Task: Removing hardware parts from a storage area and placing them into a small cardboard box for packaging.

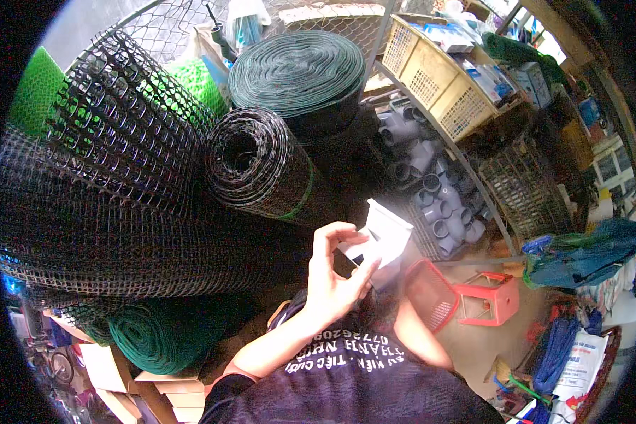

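Note:
A small white cardboard box [389, 246] with a raised flap is in front of my chest, near the middle of the picture. My left hand [339, 270] is at its open end, thumb and bent fingers gripping the box's edge. Inside the box is a dark gap; its contents cannot be made out. My right forearm [421, 334] rises toward the box from the right, but the right hand is hidden behind the box and in shadow.
Rolls of black plastic mesh [259, 159] and a dark green net roll [297, 71] stand ahead and left. Grey pipe fittings [440, 201] lie beyond the box. At right are a red plastic basket [432, 291], a red stool [490, 299] and a yellow crate [434, 79]. Opened cardboard boxes [106, 365] are lower left.

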